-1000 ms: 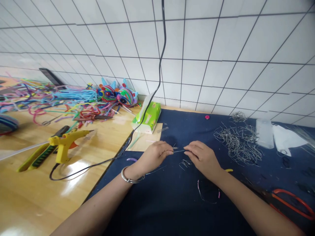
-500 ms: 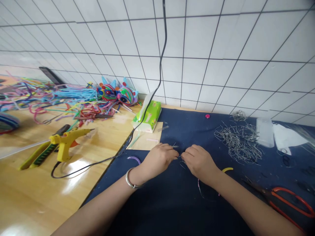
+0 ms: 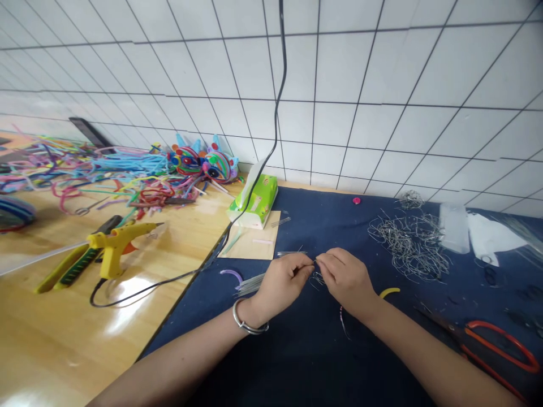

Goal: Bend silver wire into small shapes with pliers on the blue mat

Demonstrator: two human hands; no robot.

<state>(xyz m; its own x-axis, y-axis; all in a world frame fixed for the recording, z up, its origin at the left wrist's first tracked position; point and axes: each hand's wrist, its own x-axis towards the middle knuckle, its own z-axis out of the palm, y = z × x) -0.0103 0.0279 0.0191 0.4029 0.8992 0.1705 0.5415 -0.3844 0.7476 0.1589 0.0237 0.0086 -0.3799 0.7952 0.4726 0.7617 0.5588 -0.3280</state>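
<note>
Drew left hand (image 3: pixel 285 280) and right hand (image 3: pixel 348 280) almost fingertip to fingertip, pinching what looked like thin wire (image 3: pixel 314 262), leaving little span exposed for close handling.

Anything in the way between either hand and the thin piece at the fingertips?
Nothing visible: the left hand and right hand both pinch right at the thin piece. Bent wires lie on the navy cloth close by, but not in between.
</note>
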